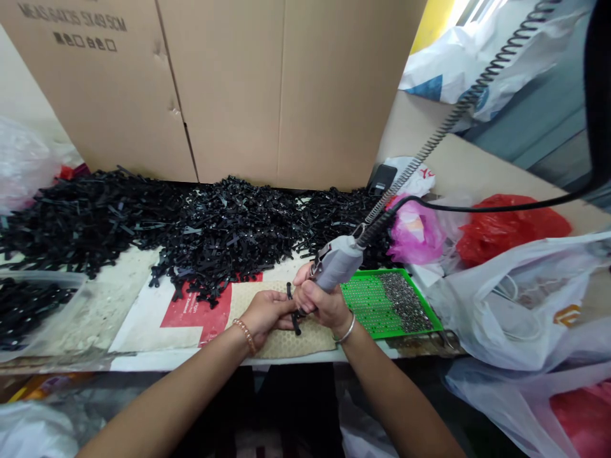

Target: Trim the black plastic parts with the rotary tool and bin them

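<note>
**Both hands closed over one small black part, tool tip hidden**

I see my right hand (321, 300) wrapped tight around the grey electric screwdriver (338, 262), all fingers curled on its body. The tip of the tool goes down behind these fingers, so I cannot tell if it touches anything. My left hand (266, 313) lies just beside, with its fingers narrow and pinched on a thin black strap piece (292, 309). Only the two ends of this piece show, one above the fingers and one below them; the middle is covered where the two hands meet.

Under the fingers there is a beige mat (286, 340) with a fine pattern. Just to the right of my right hand stands a green tray (367, 305), and its far half holds many small metal screws (405, 302), too small to see one by one. From the top of the tool a coiled cord (443, 127) climbs away to the upper right and is cut off by the frame edge.

Beyond the fingers, a wide heap of black strap pieces (200, 222) lies along a cardboard wall (238, 89). Far left of the fingers a clear tub (28, 305) is partly cut off. To the right lie plastic bags (515, 299), their contents unclear.
</note>
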Demonstrator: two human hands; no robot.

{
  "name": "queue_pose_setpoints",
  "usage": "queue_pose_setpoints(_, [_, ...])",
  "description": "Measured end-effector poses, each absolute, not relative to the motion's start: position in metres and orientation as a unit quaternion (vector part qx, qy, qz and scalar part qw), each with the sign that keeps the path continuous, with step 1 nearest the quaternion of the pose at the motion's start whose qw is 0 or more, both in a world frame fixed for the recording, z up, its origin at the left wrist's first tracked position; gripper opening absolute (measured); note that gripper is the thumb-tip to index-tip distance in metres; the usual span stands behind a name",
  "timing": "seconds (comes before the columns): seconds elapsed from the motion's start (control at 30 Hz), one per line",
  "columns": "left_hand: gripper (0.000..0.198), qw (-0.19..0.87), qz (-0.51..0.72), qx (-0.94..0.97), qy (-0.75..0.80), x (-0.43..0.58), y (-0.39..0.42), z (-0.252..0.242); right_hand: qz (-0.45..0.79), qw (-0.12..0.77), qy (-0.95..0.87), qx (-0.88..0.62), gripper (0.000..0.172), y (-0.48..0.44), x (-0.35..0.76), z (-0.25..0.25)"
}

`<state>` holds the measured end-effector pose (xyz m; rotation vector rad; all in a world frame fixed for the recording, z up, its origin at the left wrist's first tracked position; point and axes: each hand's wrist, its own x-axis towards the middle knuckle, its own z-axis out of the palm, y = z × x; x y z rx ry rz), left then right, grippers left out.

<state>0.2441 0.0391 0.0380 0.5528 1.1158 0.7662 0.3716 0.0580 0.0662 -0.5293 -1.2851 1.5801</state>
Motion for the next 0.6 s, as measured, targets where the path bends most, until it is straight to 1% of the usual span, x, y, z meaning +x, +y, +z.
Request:
queue_pose_setpoints(0.13, [0.025,0.744,0.348,0.264,0.506,0.244,0.038,0.038,0.658,0.45,-0.56,-0.227,0.032,0.056,0.37,0.062])
queue_pose_setpoints(0.23, [0.026,0.746,0.345,0.271,0.501,0.245,0.038,0.039,0.65,0.45,-0.563,-0.241,0.033,0.051,0.373,0.067])
queue_pose_setpoints(0.27, [0.026,0.749,0.34,0.27,0.5,0.245,0.038,0.039,0.643,0.468,-0.554,-0.247,0.034,0.05,0.376,0.071])
queue_pose_setpoints(0.33, [0.028,0.755,0.331,0.265,0.501,0.244,0.038,0.04,0.605,0.539,-0.521,-0.268,0.035,0.052,0.386,0.082])
queue_pose_setpoints(0.4, [0.029,0.754,0.329,0.261,0.505,0.244,0.038,0.041,0.536,0.629,-0.475,-0.303,0.032,0.06,0.4,0.091])
queue_pose_setpoints(0.47, [0.029,0.748,0.332,0.262,0.511,0.244,0.038,0.042,0.47,0.691,-0.43,-0.342,0.03,0.071,0.416,0.094])
queue_pose_setpoints(0.53, [0.029,0.743,0.333,0.263,0.517,0.243,0.037,0.043,0.443,0.709,-0.399,-0.377,0.03,0.081,0.429,0.088])
queue_pose_setpoints(0.6, [0.029,0.742,0.331,0.266,0.519,0.243,0.036,0.044,0.443,0.701,-0.389,-0.4,0.032,0.087,0.436,0.079])
